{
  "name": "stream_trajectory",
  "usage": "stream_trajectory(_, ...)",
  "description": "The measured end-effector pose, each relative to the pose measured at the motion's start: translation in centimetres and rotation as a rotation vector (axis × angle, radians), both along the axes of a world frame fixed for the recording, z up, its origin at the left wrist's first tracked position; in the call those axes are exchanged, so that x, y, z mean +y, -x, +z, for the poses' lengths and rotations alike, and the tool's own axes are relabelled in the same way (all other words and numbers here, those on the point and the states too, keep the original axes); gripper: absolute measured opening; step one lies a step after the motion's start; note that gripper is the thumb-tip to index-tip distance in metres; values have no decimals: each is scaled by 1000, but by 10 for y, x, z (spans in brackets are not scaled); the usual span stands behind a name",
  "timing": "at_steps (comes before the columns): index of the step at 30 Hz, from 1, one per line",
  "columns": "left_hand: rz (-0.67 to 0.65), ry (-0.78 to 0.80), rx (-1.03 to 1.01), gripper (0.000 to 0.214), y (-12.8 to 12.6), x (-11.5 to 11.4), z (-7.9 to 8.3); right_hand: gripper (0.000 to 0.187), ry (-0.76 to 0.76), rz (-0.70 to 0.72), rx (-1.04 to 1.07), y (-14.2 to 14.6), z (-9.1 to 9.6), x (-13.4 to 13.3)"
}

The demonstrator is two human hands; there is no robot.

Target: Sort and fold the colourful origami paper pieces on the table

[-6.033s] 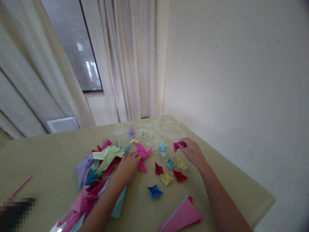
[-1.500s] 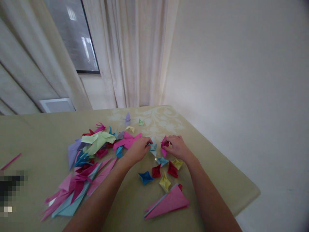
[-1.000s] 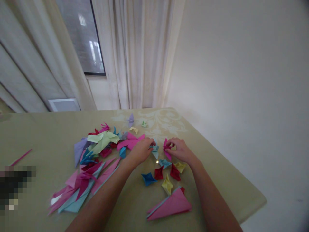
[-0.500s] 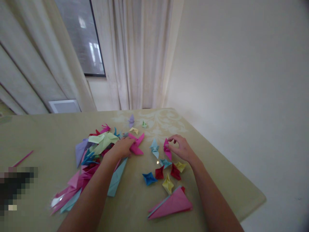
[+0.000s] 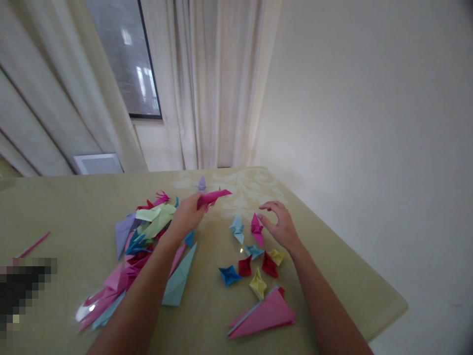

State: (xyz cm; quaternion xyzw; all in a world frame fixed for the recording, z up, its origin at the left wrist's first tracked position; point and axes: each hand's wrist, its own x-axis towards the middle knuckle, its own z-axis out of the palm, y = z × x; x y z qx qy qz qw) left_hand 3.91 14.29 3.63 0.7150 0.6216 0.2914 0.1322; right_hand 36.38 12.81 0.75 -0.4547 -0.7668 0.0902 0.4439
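Note:
My left hand (image 5: 187,215) is closed on a long magenta folded paper piece (image 5: 213,196) and holds it a little above the table (image 5: 66,207). My right hand (image 5: 280,227) hovers with its fingers spread, holding nothing, just right of a small magenta folded piece (image 5: 256,229) that stands on the table. A pale blue folded piece (image 5: 237,228) stands beside that one. In front of them lie small folded pieces in teal (image 5: 253,251), yellow (image 5: 276,256), red (image 5: 269,265) and blue (image 5: 229,274).
A heap of folded coloured papers (image 5: 148,231) lies left of my left arm. A pink paper stack (image 5: 264,315) lies near the front. A pink strip (image 5: 33,244) lies far left. The table's right edge (image 5: 369,276) is close to a wall; curtains (image 5: 207,84) hang behind.
My left hand left the pale blue piece, took the long magenta piece from the heap and lifted it. My right hand let go of the small magenta piece and opened.

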Motion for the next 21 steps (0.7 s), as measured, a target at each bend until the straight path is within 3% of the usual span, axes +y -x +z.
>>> stream_trajectory(4, -99, -41, -245, 29, -22, -4, 11, 29, 50, 40, 155, 17, 6, -9)
stream_trajectory(8, -324, 99, -616, 29, -58, -19, 9, 42, 215, 156, 332, 32, 5, -13)
stream_trajectory(13, -526, 182, -686, 24, -81, -28, 3, 35, 456, 262, 620, 39, -1, -11)
stream_trajectory(16, -418, 113, -612, 36, -62, -19, 6, 36, 391, 192, 833, 26, -2, -2)
stream_trajectory(19, -153, 34, -309, 37, -20, -6, 9, 46, 232, -33, 977, -1, -7, 16)
stream_trajectory(21, -18, 20, -161, 34, 11, 0, 10, 52, 202, -157, 981, -21, -14, 30)
